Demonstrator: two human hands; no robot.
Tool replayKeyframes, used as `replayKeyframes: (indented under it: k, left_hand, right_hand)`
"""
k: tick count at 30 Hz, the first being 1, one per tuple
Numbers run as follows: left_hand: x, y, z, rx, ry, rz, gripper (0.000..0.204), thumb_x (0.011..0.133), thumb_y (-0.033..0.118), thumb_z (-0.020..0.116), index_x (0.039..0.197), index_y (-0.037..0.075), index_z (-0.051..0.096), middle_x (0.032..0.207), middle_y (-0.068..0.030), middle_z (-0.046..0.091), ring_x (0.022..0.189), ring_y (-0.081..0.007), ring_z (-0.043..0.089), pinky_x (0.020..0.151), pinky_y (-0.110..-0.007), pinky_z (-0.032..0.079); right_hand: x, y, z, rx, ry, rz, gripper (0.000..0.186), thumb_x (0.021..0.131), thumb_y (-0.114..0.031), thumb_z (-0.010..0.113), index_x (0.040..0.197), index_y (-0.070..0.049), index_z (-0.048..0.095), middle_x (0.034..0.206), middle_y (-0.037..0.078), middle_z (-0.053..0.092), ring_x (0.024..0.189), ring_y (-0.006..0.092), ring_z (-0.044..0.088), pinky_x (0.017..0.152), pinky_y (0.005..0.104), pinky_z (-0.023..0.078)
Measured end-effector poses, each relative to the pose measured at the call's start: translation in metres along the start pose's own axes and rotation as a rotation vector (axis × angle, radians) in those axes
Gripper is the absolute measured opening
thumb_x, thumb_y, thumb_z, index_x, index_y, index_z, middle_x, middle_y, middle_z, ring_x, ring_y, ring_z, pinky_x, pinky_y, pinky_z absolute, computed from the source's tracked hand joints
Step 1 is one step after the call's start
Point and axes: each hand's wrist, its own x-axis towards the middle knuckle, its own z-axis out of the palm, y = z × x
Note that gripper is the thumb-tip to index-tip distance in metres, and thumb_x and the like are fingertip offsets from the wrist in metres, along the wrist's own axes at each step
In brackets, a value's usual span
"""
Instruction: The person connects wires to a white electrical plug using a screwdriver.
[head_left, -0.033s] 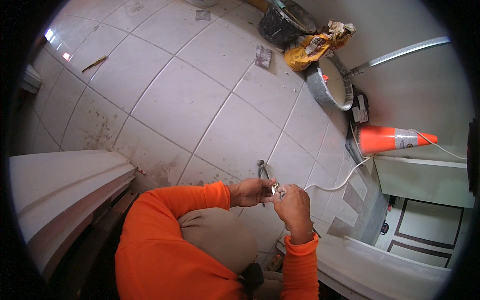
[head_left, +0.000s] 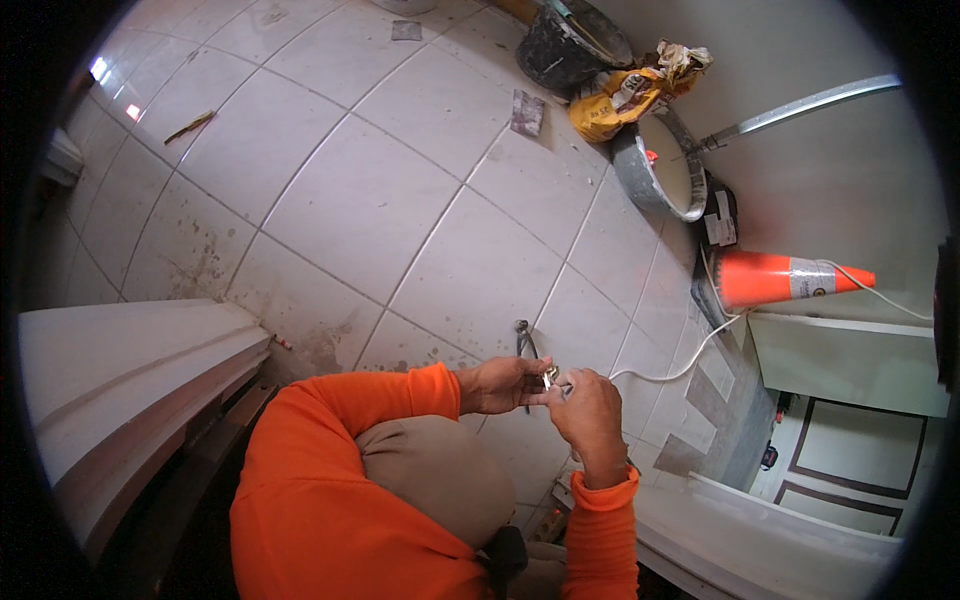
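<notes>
Nothing has shifted: left hand [head_left: 500, 384] and right hand [head_left: 588, 402] stay pinched on a small metal fitting [head_left: 550, 377] at the braided hose [head_left: 523, 340] end. Brace left, turn squarely.

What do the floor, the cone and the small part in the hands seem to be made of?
Floor: likely glazed ceramic tile, pale, with grout lines and glare spots, dusty.
Cone: probably plastic, matte orange with a pale band.
Part: seemingly metal, since it glints between the left hand and right hand; too small to be sure.
</notes>
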Motion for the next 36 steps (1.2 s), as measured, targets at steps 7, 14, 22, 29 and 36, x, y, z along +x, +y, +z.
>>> replayKeyframes:
  k: [7, 14, 22, 29, 36]
  left_hand:
    - [0.002, 0.001, -0.003, 0.003, -0.008, -0.005, 0.024, 0.106, 0.03, 0.05, 0.105, 0.008, 0.061, 0.104, -0.0012, 0.064, 0.099, -0.0142, 0.061, 0.093, -0.03, 0.055]
    - [0.0, -0.001, -0.005, 0.028, -0.033, 0.008, 0.029, 0.106, 0.032, 0.049, 0.11, 0.007, 0.061, 0.11, -0.0046, 0.063, 0.106, -0.0156, 0.059, 0.098, -0.033, 0.051]
    - [0.004, -0.004, -0.012, -0.043, -0.125, 0.001, 0.031, 0.106, 0.032, 0.047, 0.107, 0.005, 0.063, 0.108, -0.0042, 0.064, 0.104, -0.0162, 0.061, 0.097, -0.032, 0.055]
    - [0.006, -0.003, -0.013, -0.116, -0.153, -0.025, 0.027, 0.106, 0.03, 0.047, 0.107, 0.006, 0.059, 0.106, -0.0044, 0.064, 0.102, -0.0163, 0.062, 0.09, -0.03, 0.058]
    - [0.004, -0.006, -0.008, -0.108, -0.065, -0.056, 0.021, 0.106, 0.027, 0.046, 0.107, 0.008, 0.057, 0.107, -0.0043, 0.061, 0.101, -0.0167, 0.062, 0.092, -0.029, 0.059]
  right_hand:
    - [-0.003, 0.001, 0.008, 0.046, 0.087, -0.013, 0.018, 0.087, -0.02, 0.063, 0.086, -0.003, 0.07, 0.09, 0.019, 0.069, 0.085, 0.0382, 0.068, 0.078, 0.0478, 0.053]
    - [-0.003, 0.007, 0.006, 0.223, 0.055, 0.026, 0.018, 0.086, -0.02, 0.063, 0.085, -0.004, 0.071, 0.079, 0.02, 0.07, 0.076, 0.037, 0.069, 0.073, 0.0451, 0.054]
    - [-0.002, 0.019, 0.008, 0.388, 0.069, -0.058, 0.016, 0.083, -0.019, 0.065, 0.083, -0.004, 0.072, 0.071, 0.019, 0.068, 0.068, 0.0356, 0.068, 0.066, 0.0424, 0.053]
    - [0.001, 0.011, 0.001, 0.269, 0.104, -0.03, 0.018, 0.081, -0.019, 0.064, 0.08, -0.003, 0.073, 0.07, 0.02, 0.068, 0.067, 0.0374, 0.067, 0.066, 0.0438, 0.053]
    - [0.006, 0.016, 0.01, 0.205, 0.069, 0.061, 0.02, 0.079, -0.021, 0.066, 0.079, -0.002, 0.073, 0.073, 0.022, 0.068, 0.072, 0.0399, 0.068, 0.069, 0.0448, 0.054]
